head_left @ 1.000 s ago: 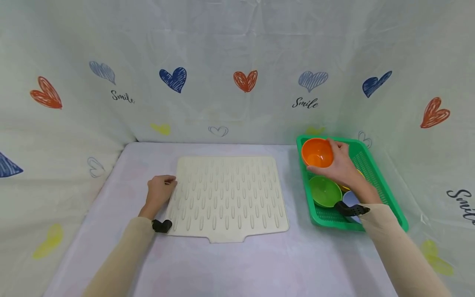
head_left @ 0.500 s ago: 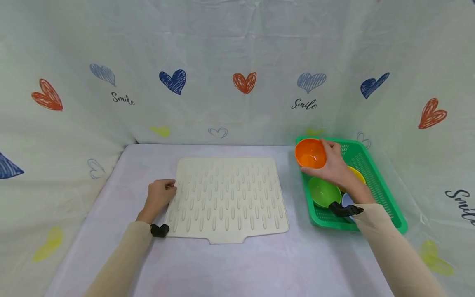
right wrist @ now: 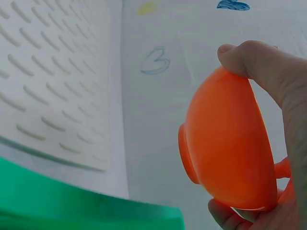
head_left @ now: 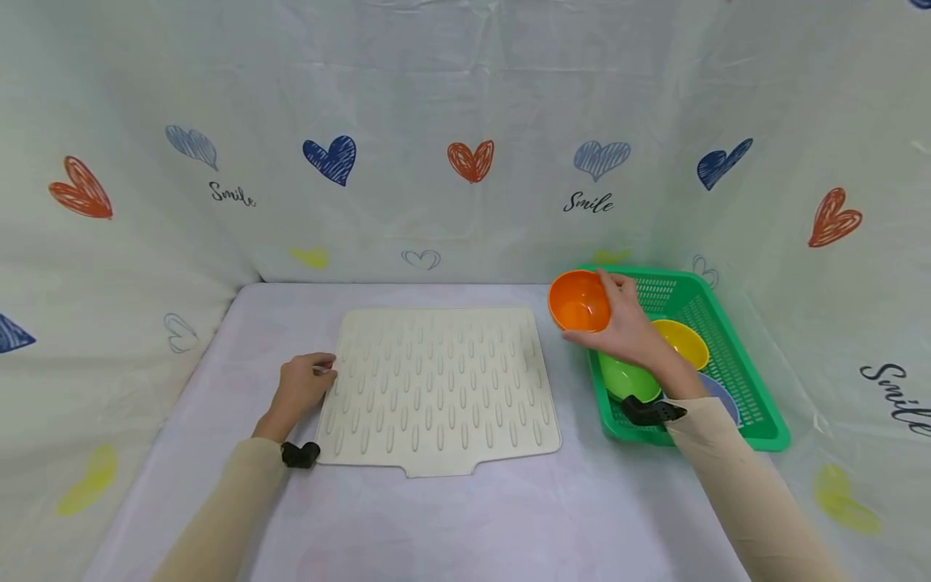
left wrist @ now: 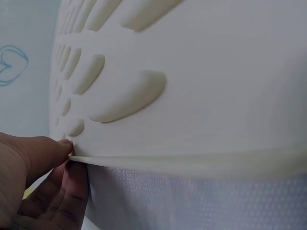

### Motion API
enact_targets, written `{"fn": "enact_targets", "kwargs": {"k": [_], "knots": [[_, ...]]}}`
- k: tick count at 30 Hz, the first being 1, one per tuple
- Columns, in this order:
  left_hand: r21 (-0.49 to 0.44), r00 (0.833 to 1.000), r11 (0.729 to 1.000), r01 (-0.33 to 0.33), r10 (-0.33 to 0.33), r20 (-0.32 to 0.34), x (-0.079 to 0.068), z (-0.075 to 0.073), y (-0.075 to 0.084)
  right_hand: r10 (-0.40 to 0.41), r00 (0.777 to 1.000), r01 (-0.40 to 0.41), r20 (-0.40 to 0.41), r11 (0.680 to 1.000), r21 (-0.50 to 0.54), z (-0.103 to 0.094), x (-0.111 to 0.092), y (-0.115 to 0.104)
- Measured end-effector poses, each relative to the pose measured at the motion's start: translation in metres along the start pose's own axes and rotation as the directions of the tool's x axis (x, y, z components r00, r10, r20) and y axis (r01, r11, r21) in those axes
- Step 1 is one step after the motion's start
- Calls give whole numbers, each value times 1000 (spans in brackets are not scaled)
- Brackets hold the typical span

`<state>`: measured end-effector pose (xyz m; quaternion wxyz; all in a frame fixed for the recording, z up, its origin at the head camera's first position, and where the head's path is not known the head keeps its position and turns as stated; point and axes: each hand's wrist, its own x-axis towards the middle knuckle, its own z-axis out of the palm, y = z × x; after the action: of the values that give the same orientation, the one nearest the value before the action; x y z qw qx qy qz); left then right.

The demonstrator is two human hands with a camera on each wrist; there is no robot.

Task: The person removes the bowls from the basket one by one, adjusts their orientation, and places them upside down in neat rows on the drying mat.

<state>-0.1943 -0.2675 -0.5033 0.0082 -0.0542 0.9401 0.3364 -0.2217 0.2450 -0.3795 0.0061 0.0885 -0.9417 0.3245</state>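
Cloth [head_left: 509, 521] of pale lavender colour covers the counter [head_left: 364, 521]. Behind the back edge, and also along the left and right sides, there hangs a whitish sheet [head_left: 407, 89], printed with hearts [head_left: 470, 162] of several colours and with the word "Smile". Near the middle of the counter lies a cream mat [head_left: 440, 388] with many raised ridges, and its small tab points to the front edge. At the back right corner of the counter stands a green basket [head_left: 751, 365], close to the sheet. Inside it are a green bowl [head_left: 627, 378], a yellow bowl [head_left: 684, 343] and a blue-violet bowl [head_left: 722, 396]. A forearm in a beige sleeve [head_left: 735, 477] passes over the basket and hides one part of the green and blue-violet bowls. The right hand [head_left: 624, 325] holds an orange bowl [head_left: 579, 301] in the air, tilted, near the back left corner of the basket; the fingers are clamped on its rim from two sides. The left hand [head_left: 301, 383] is at the left edge of the mat, and its fingers pinch this border, thumb above and others below.
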Motion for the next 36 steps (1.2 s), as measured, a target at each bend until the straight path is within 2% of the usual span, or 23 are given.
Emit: {"fn": "enact_targets", "kwargs": {"k": [15, 24, 31, 33, 36], "knots": [[26, 999, 999, 32, -32, -2, 1, 2, -1, -73, 997, 72, -2, 993, 91, 27, -1, -20], [54, 998, 998, 35, -38, 57, 2, -3, 2, -126, 992, 124, 4, 980, 155, 45, -4, -41], [90, 988, 996, 21, -34, 151, -1, -14, 18, -147, 989, 145, 1, 975, 169, 59, -5, -51], [105, 986, 994, 12, -29, 162, 0, -15, 25, -151, 988, 149, 0, 975, 166, 63, -5, -53], [99, 989, 995, -27, 12, 148, 0, -15, 37, -153, 988, 149, 8, 975, 166, 68, -6, -56]]}}
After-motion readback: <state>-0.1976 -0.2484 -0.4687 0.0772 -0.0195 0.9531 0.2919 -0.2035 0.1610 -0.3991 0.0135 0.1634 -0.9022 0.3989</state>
